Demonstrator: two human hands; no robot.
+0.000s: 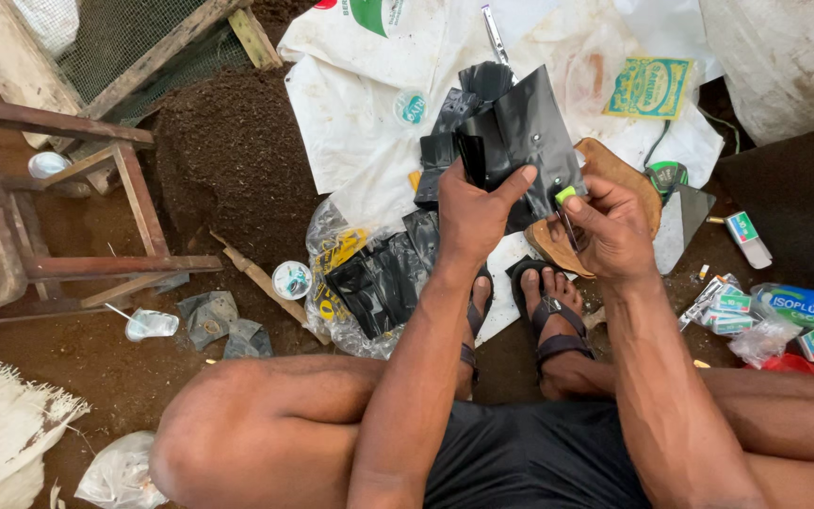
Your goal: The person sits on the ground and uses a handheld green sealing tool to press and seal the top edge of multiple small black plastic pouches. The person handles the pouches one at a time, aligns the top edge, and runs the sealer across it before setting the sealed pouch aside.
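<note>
While the left hand (pixel 468 219) is closed on a stack of black plastic nursery bags (pixel 518 137), thumb laid across the front, a small green-tipped tool (pixel 567 203) is pinched in the fingers of the right hand (pixel 614 231), just beside the stack's lower corner. Below the grip, more black bags (pixel 379 278) are kept in a clear plastic wrapper, and sandalled feet (pixel 548 316) are planted. To the left of the grip, a heap of dark soil (pixel 228 155) is piled.

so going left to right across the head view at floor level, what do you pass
wooden stool → soil heap → clear bag of black bags → left hand → right hand → small boxes → plastic bottle
</note>
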